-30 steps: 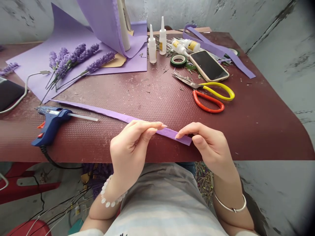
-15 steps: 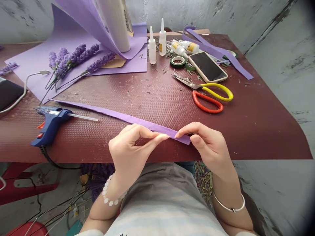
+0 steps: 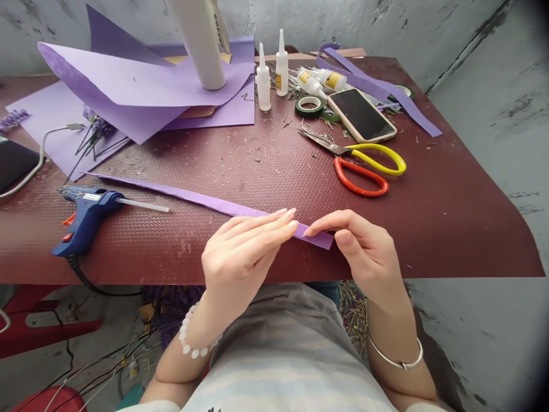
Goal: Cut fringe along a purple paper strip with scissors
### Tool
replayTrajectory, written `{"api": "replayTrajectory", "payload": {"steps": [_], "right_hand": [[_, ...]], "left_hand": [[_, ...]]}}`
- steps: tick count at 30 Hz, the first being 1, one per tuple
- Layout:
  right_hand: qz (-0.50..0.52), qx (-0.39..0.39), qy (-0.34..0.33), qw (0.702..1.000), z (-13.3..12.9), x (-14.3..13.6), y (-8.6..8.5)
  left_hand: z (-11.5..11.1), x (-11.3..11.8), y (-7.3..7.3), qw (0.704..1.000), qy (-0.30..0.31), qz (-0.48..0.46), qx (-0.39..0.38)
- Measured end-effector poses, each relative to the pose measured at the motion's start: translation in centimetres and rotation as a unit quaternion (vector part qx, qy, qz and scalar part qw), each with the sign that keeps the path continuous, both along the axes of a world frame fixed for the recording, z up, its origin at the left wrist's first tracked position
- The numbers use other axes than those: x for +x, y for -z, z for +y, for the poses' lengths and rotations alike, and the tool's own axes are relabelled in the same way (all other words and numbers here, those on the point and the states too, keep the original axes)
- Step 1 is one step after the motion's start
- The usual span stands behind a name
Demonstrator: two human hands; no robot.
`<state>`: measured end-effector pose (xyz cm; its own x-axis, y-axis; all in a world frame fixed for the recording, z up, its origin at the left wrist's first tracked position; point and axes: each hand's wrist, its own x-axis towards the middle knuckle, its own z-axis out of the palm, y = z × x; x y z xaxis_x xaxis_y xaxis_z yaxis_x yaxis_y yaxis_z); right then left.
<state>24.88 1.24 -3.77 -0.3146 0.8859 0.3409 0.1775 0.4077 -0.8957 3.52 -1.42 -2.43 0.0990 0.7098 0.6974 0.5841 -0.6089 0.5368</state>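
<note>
A long, narrow purple paper strip (image 3: 206,201) lies slantwise across the dark red tabletop, tapering to a thin point at its far left. My left hand (image 3: 244,249) rests over the strip, its fingers stretched out flat and side by side; they hide part of the strip. Near the strip's right end, my right hand (image 3: 366,249) touches the paper with a bent index fingertip. The right thumb is apart from that finger, just beyond the strip's end, and nothing is gripped between them.
A blue glue gun (image 3: 88,223) lies at left. Scissors (image 3: 351,160), a phone (image 3: 362,114), green tape (image 3: 309,107) and glue bottles (image 3: 263,86) sit farther back. A curled purple sheet (image 3: 141,86) beside a white cylinder (image 3: 201,46) partly covers lavender stems (image 3: 96,134).
My left hand's pinch has opened into flat fingers over the strip. The purple sheet by the cylinder has flopped down over the lavender. My right hand has barely moved.
</note>
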Motion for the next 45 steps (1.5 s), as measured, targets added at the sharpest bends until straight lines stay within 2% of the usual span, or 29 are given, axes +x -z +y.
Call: {"api": "replayTrajectory", "payload": {"steps": [8, 12, 18, 26, 29, 33, 37, 40, 43, 45], "right_hand": [[0.012, -0.008, -0.006, 1.000, 0.2, 0.0, 0.1], [0.013, -0.013, -0.006, 1.000, 0.2, -0.1, 0.1], [0.016, -0.010, -0.006, 1.000, 0.1, -0.1, 0.0], [0.017, -0.020, 0.007, 1.000, 0.0, -0.2, -0.1], [0.053, -0.005, 0.028, 0.998, -0.1, -0.4, 0.1], [0.105, 0.035, 0.040, 0.993, -0.3, -0.5, 0.3], [0.086, 0.039, 0.026, 0.995, -0.4, -0.3, 0.3], [0.057, 0.014, -0.003, 0.998, -0.4, -0.1, 0.0], [0.059, -0.006, -0.033, 0.998, -0.5, 0.0, -0.1], [0.076, -0.016, -0.042, 0.996, -0.6, 0.0, -0.1]], "left_hand": [[-0.5, 0.4, 0.3, 0.996, -0.071, -0.055, -0.025], [-0.5, 0.7, 0.2, 0.991, -0.129, -0.036, -0.031], [-0.5, 0.5, 0.1, 0.989, -0.147, -0.020, -0.014], [-0.3, 0.5, -0.3, 0.999, -0.040, 0.020, 0.001], [0.0, 0.5, -0.2, 0.998, -0.054, 0.023, 0.007], [-0.4, 0.2, -0.1, 0.996, -0.074, -0.006, -0.046], [-0.3, 0.1, 0.2, 0.993, -0.113, -0.030, -0.021], [0.4, 0.0, 0.3, 0.997, -0.072, 0.034, -0.010], [0.9, -0.2, 0.3, 0.988, -0.002, 0.135, -0.069], [1.0, -0.3, 0.4, 0.983, 0.019, 0.151, -0.105]]}}
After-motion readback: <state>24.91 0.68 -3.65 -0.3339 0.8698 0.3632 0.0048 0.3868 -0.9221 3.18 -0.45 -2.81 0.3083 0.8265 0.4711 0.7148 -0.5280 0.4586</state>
